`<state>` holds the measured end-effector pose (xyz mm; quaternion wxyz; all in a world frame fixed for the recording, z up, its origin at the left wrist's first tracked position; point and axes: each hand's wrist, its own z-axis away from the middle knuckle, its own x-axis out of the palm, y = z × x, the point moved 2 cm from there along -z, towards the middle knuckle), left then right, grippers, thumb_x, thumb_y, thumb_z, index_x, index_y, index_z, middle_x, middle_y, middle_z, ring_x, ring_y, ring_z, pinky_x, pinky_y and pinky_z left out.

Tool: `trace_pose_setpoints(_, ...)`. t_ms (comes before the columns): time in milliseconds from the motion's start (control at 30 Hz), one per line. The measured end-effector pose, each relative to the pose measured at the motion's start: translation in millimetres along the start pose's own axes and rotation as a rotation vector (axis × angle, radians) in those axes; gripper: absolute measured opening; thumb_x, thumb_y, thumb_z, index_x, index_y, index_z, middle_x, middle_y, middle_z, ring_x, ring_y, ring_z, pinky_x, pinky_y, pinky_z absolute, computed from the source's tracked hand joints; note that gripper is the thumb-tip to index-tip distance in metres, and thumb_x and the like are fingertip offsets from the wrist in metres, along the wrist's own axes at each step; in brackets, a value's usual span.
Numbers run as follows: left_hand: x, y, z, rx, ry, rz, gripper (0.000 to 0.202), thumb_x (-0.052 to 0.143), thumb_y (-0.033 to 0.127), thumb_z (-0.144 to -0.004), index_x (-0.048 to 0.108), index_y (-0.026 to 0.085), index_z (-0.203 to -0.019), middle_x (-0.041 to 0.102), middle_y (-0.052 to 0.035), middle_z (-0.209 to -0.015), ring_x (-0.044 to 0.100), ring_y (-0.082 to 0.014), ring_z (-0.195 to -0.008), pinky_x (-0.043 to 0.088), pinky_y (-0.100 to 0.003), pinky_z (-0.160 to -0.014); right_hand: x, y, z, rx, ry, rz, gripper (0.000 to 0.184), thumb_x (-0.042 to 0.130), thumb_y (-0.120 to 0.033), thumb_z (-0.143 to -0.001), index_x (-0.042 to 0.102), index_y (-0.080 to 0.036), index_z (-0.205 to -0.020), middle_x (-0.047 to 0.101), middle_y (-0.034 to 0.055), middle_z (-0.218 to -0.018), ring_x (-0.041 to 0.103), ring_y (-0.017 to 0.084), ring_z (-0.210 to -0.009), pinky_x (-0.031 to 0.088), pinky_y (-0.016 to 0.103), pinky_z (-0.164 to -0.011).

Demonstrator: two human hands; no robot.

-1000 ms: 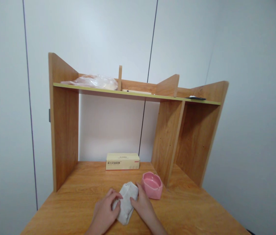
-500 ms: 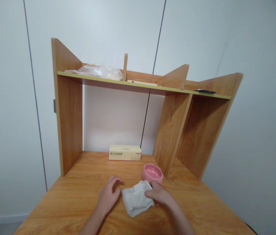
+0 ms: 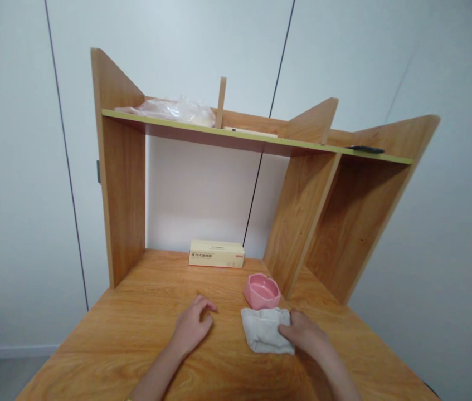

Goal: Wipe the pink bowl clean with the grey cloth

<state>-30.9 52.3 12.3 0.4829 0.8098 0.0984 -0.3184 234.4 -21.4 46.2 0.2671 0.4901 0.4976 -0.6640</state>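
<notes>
A folded pale grey cloth [image 3: 264,331] is pinched at its right edge by my right hand [image 3: 302,331], thumb on top and fingers beneath. It is just in front of a pink faceted bowl [image 3: 261,291], which looks like an ashtray; whether the two touch I cannot tell. To the left, my left hand [image 3: 194,323] is over the wooden desk [image 3: 147,323] with thumb and fingers apart, curved and holding nothing.
A cream cling film box [image 3: 216,254] stands at the back of the desk. Upright wooden panels [image 3: 125,195] carry a shelf across the desk. On that shelf lie a clear plastic bag [image 3: 177,110] and a dark flat object [image 3: 366,149].
My right hand has carried the cloth to the right, away from my left hand. The cloth looks flatter now. My left hand stays in about the same place.
</notes>
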Motion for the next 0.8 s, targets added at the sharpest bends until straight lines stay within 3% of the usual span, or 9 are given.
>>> trace_pose_setpoints(67, -0.4, 2, 0, 0.0, 0.005, -0.01, 0.023, 0.04, 0.01, -0.07, 0.058, 0.02, -0.078, 0.059, -0.0027, -0.089, 0.056, -0.0167, -0.086, 0.04, -0.026, -0.079, -6, -12, 2, 0.032, 0.11, 0.086, 0.03, 0.047, -0.028, -0.07, 0.057, -0.01, -0.092, 0.058, 0.0208, -0.101, 0.06, 0.031, -0.086, 0.045, 0.036, -0.064)
trace_pose_setpoints(133, -0.4, 4, 1, -0.009, 0.002, -0.038, 0.023, 0.039, 0.01, -0.071, 0.059, 0.019, -0.078, 0.059, -0.0025, -0.085, 0.056, -0.0163, -0.082, 0.04, -0.025, -0.075, -6, -34, 6, -0.021, 0.188, 0.124, 0.031, 0.04, -0.031, -0.078, 0.054, -0.013, -0.097, 0.056, 0.0179, -0.105, 0.06, 0.029, -0.087, 0.044, 0.036, -0.066)
trace_pose_setpoints(267, 1.6, 4, 1, -0.077, -0.058, -0.117, 0.024, 0.04, 0.01, -0.071, 0.059, 0.019, -0.082, 0.057, 0.0006, -0.07, 0.055, -0.0149, -0.069, 0.038, -0.022, -0.065, 19, -87, 16, -0.395, 0.164, -0.012, 0.017, 0.038, -0.021, -0.08, 0.056, -0.018, -0.081, 0.062, 0.0061, -0.081, 0.059, 0.02, -0.082, 0.043, 0.029, -0.071)
trace_pose_setpoints(400, 2.6, 1, 0, -0.147, -0.123, -0.157, 0.02, 0.042, 0.013, -0.074, 0.059, 0.019, -0.083, 0.059, 0.0016, -0.067, 0.055, -0.0139, -0.067, 0.036, -0.02, -0.059, 59, -117, 23, -0.671, 0.088, -0.146, 0.02, 0.042, -0.013, -0.075, 0.056, -0.018, -0.089, 0.059, 0.0072, -0.093, 0.055, 0.02, -0.093, 0.042, 0.031, -0.083)
trace_pose_setpoints(500, 0.0, 0, -2, -0.182, -0.122, -0.206, 0.018, 0.043, 0.012, -0.075, 0.057, 0.018, -0.083, 0.062, 0.0004, -0.072, 0.057, -0.0138, -0.07, 0.035, -0.019, -0.061, 81, -121, 24, -0.775, 0.027, -0.283, 0.04, 0.042, -0.008, -0.072, 0.05, -0.018, -0.109, 0.055, 0.0081, -0.109, 0.049, 0.02, -0.106, 0.039, 0.033, -0.091)
trace_pose_setpoints(633, -3.7, 3, -2, -0.191, -0.124, -0.268, 0.017, 0.041, 0.014, -0.078, 0.057, 0.018, -0.081, 0.065, -0.001, -0.077, 0.058, -0.0145, -0.072, 0.035, -0.02, -0.061, 100, -116, 24, -0.826, -0.105, -0.397, 0.068, 0.038, -0.002, -0.069, 0.024, -0.015, -0.134, 0.038, 0.0081, -0.134, 0.032, 0.016, -0.124, 0.028, 0.033, -0.104)
trace_pose_setpoints(800, -3.4, 5, -1, -0.204, -0.143, -0.318, 0.017, 0.041, 0.017, -0.078, 0.058, 0.019, -0.079, 0.066, -0.0023, -0.079, 0.059, -0.0166, -0.074, 0.036, -0.022, -0.061, 112, -109, 25, -0.787, -0.192, -0.435, 0.07, 0.036, -0.002, -0.072, 0.018, -0.018, -0.137, 0.031, 0.004, -0.139, 0.024, 0.013, -0.129, 0.021, 0.032, -0.107)
